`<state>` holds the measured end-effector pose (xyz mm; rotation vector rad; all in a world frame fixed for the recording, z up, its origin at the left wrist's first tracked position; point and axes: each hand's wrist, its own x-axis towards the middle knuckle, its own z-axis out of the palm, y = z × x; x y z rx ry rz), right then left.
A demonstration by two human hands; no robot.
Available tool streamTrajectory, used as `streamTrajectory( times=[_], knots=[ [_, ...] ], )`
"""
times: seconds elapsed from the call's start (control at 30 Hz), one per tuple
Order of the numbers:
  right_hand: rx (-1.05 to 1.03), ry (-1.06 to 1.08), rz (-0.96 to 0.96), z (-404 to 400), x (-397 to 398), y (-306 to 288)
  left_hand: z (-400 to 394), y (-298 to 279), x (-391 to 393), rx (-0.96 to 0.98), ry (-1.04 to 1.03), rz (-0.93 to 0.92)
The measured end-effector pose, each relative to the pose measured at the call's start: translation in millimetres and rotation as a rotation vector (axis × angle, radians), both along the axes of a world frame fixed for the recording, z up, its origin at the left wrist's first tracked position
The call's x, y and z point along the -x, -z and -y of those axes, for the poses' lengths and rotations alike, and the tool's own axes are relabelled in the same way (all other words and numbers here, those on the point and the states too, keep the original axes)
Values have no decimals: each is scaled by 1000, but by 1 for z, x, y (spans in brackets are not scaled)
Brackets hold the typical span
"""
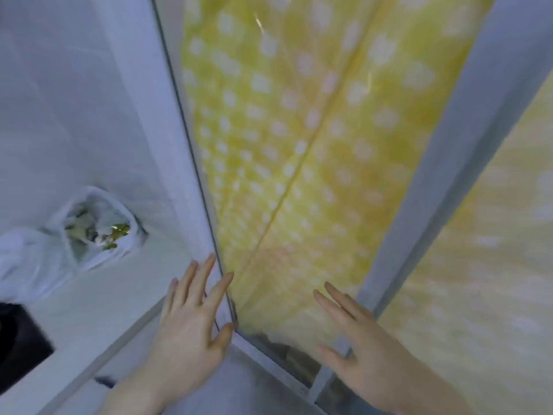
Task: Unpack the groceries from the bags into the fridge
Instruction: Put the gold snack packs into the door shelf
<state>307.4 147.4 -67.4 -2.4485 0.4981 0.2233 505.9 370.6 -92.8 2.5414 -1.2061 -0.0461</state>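
Note:
A white plastic grocery bag (89, 232) sits on a white counter (104, 301) at the left, its mouth showing green and pale items inside. The fridge (299, 151) fills the middle, its front a yellow panel with white dots inside a grey frame. My left hand (188, 319) is held flat with fingers straight, over the fridge's left edge near the bottom. My right hand (362, 348) is also flat and empty, fingers straight, in front of the lower part of the yellow panel. The picture is blurred by motion.
A white wall (74, 85) rises behind the counter. A dark object (21, 345) lies at the counter's left edge. A second yellow patterned panel (493, 250) stands to the right of the grey frame.

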Motion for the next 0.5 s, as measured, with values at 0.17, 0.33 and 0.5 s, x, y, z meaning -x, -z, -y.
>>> streamTrajectory(
  times=[0.17,0.33,0.5],
  knots=[
    [39,-280,-32,-7,-75,8,-61,7,-11,-75,-325,-16],
    [0,-474,-15,-22,-139,9,-103,9,-7,-83,-534,-23],
    [24,-657,20,-55,-202,21,-140,8,0,-49,-719,-38]
  ],
)
